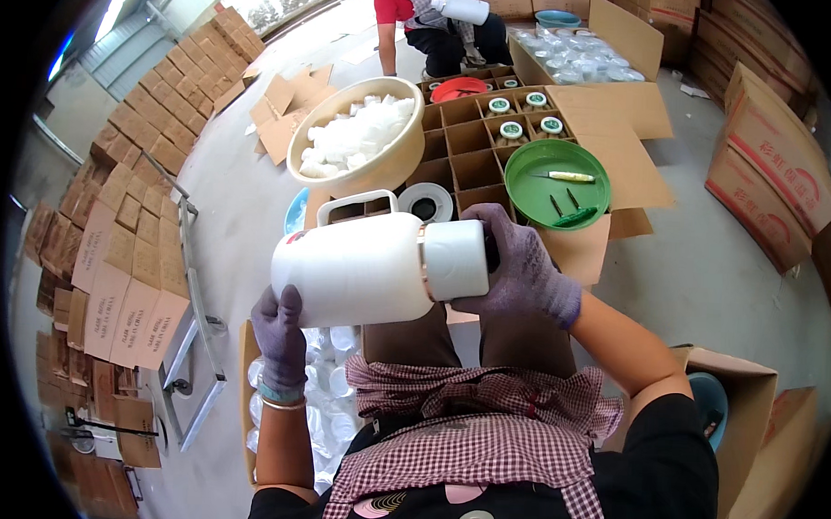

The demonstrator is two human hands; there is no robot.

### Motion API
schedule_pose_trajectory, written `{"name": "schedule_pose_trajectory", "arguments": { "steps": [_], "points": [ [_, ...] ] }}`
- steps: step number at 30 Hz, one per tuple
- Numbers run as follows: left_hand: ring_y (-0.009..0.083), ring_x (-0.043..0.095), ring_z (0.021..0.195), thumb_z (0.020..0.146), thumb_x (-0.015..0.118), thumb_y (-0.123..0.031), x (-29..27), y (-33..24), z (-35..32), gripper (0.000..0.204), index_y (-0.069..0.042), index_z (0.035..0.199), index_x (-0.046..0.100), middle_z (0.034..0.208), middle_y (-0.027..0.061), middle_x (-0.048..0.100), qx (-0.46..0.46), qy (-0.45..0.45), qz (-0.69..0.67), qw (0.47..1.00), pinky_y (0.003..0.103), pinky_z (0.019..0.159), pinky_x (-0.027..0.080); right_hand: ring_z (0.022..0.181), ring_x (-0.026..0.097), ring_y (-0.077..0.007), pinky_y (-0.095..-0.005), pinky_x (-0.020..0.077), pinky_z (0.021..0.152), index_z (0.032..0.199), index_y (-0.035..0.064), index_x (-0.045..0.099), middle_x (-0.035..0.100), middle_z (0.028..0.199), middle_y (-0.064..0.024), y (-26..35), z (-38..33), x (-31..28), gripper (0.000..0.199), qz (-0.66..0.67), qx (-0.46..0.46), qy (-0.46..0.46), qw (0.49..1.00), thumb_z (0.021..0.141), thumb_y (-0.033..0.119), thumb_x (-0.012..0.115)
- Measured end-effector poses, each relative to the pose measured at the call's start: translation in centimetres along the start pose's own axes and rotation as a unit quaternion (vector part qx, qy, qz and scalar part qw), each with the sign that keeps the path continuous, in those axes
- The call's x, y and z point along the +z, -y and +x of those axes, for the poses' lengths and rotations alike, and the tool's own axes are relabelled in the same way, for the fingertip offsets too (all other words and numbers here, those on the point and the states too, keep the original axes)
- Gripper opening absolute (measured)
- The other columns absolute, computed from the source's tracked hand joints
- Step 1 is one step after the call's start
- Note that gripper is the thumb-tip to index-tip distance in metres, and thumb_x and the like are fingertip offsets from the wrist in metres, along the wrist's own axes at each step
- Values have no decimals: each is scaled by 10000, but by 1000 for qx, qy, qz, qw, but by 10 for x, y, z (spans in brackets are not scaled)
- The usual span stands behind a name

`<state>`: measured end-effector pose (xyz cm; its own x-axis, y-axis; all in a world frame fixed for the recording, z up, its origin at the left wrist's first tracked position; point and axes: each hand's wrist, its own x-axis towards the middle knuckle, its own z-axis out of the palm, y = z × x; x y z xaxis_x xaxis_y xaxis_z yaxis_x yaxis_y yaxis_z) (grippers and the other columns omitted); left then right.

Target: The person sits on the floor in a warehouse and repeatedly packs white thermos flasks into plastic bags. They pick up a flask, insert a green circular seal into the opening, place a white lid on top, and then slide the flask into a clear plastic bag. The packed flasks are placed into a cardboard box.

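We look down over our checked apron point(492, 436) at a large white flask point(355, 280), held on its side in front of us above the knees; its base points left, its pale cap point(458, 261) points right, and its handle point(363, 199) is on the far side. Our gloved hands are apart, one at each end of it; the left hand point(282, 342) grips the base end, its farther fingers hidden from us; the right hand point(523, 272) is clasped round the cap end.

Just beyond the flask we have a divided carton point(478, 168), with a few flasks with green-and-white tops point(511, 130) in its far right cells; a cream basin point(382, 174) of white pieces stands at its left, and a green tray point(527, 196), with a yellow-handled knife point(565, 177) in it, sits at its near right.

Near left, beside our legs, is a box of clear-wrapped things point(332, 412); farther left are stacked cartons point(127, 277) and a metal trolley point(194, 380); more cartons point(766, 171) stand on the right; at the far side a co-worker point(387, 25) in red sleeves crouches by another white flask point(461, 8).
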<state>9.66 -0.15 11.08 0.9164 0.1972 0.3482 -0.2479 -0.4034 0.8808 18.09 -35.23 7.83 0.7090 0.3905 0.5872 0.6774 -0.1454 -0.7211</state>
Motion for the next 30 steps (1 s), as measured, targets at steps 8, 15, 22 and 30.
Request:
{"name": "schedule_pose_trajectory", "arguments": {
  "steps": [8,15,22,30],
  "points": [
    [158,641,887,926,732,-397,-16,-29,-22,478,48,1100,703,947,63,722,-45,-22,-25,998,327,818,516,825,731,-223,-401,603,740,1328,-18,524,707,970,-142,6,-22,34,801,228,344,131,901,770,471,826],
    [239,695,753,836,768,-222,22,-90,-11,337,44,1029,696,850,144,715,-14,133,111,985,387,699,548,835,702,-311,-385,551,832,1307,56,624,711,1113,-190,-40,-68,62,924,133,357,269,885,898,834,338],
    [412,650,801,872,718,-301,86,-54,30,291,-16,923,688,817,211,658,183,391,207,878,494,735,510,933,695,-331,-431,558,822,1069,60,682,700,987,-166,-94,30,38,328,-255,120,16,959,873,323,694],
    [382,639,772,791,748,-343,119,11,91,333,-24,872,698,793,173,670,163,526,106,828,438,732,524,1419,414,-397,-465,375,1169,1341,205,612,504,1486,-105,-224,97,98,751,-345,-19,233,909,676,462,846]
  ]
}}
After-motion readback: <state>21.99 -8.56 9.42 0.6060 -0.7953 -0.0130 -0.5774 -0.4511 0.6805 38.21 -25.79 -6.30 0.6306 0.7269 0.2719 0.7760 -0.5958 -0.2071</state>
